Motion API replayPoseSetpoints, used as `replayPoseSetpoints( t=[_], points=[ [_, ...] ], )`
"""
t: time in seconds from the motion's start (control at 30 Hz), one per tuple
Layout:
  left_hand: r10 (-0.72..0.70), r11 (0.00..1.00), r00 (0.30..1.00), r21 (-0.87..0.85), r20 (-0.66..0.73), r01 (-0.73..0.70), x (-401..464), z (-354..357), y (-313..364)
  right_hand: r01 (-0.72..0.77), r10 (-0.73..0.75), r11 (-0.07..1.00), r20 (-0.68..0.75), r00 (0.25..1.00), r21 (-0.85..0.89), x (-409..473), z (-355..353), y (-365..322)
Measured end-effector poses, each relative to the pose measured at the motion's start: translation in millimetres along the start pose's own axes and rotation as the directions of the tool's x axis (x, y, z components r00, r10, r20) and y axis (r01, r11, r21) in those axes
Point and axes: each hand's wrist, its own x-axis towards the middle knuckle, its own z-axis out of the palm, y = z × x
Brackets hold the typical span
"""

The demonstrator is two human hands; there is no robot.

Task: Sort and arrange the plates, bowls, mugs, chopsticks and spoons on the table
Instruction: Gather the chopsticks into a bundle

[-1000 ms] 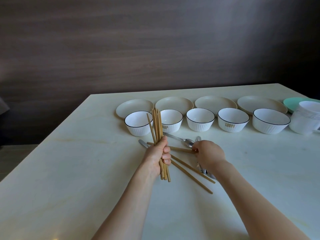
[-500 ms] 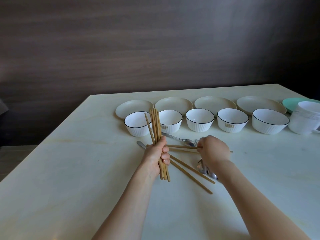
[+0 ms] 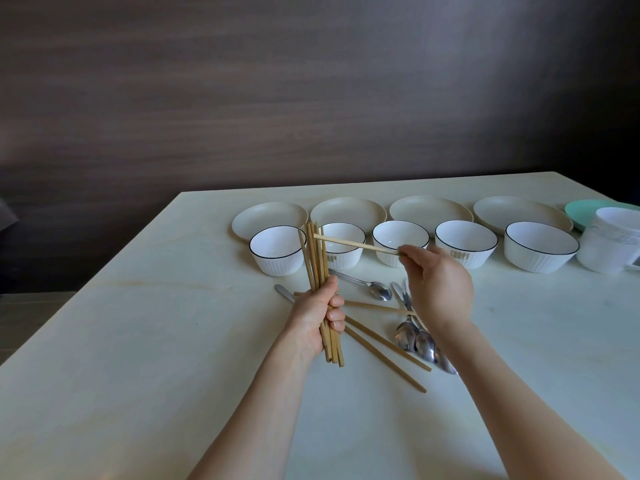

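- The left hand [image 3: 317,322] is wrapped round a bundle of chopsticks [image 3: 316,261], fingers clamped tight, the sticks standing nearly upright above the table [image 3: 138,341]. I cannot count the sticks in the bundle exactly.
- The right hand [image 3: 438,289] pinches a single chopstick [image 3: 356,243] by one end, thumb and fingertips closed on it; it lies almost level in the air, its far tip touching the bundle.
- Three loose chopsticks [image 3: 384,344] lie on the table between the two hands, crossing one another.
- Spoons [image 3: 414,337] lie there too: one spoon [image 3: 367,285] just in front of the bowls, a handle showing behind the left hand, and a cluster under the right wrist; I cannot tell the total.
- Five white bowls [image 3: 465,242] with dark rims stand in a row.
- Four cream plates [image 3: 431,209] sit in a row behind them.
- One teal plate [image 3: 585,211] lies at the far right, with a white mug [image 3: 609,240] in front of it.
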Motion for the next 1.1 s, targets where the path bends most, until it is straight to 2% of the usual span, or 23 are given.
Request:
replayPoseSetpoints(
  t=[0.07,0.13,0.27,0.33,0.43,0.73,0.87,0.97,1.1],
  points=[
    [0.001,1.0,1.0,0.021,0.015,-0.001,-0.9,0.8,0.0,-0.053,0.049,0.992,0.034,0.998,0.118,-1.1,-0.2,-1.9],
    [0.001,0.999,1.0,0.035,0.018,-0.002,-1.7,1.6,0.2,-0.184,0.148,0.925,0.128,0.981,0.334,-0.9,0.6,-4.3],
    [-0.017,0.999,0.999,0.029,0.032,0.016,-3.7,1.2,0.6,-0.422,0.279,0.624,0.316,0.907,0.658,4.2,-0.1,-8.2],
    [-0.041,0.999,0.997,-0.006,0.064,0.041,-4.9,1.3,0.4,-0.453,0.286,0.524,0.351,0.891,0.721,5.6,-1.0,-8.6],
    [-0.087,0.996,0.985,-0.015,0.15,0.09,-5.5,1.9,-1.0,-0.496,0.28,0.446,0.41,0.868,0.745,6.5,-1.6,-9.7],
    [-0.123,0.989,0.954,0.115,0.273,0.095,-9.9,7.2,-5.3,-0.526,0.203,0.542,0.506,0.838,0.655,-3.7,9.9,-17.1],
    [-0.112,0.984,0.965,0.161,0.236,0.074,-11.9,10.1,-6.5,-0.498,0.155,0.601,0.52,0.84,0.625,-8.5,17.6,-17.4],
    [-0.106,0.989,0.968,0.129,0.228,0.078,-9.7,9.3,-6.7,-0.484,0.121,0.612,0.53,0.839,0.626,-9.3,20.2,-17.3],
    [-0.071,0.994,0.984,0.096,0.166,0.056,-5.9,1.2,-2.9,-0.426,0.173,0.733,0.461,0.871,0.53,-8.1,21.2,-9.6]
  ],
)
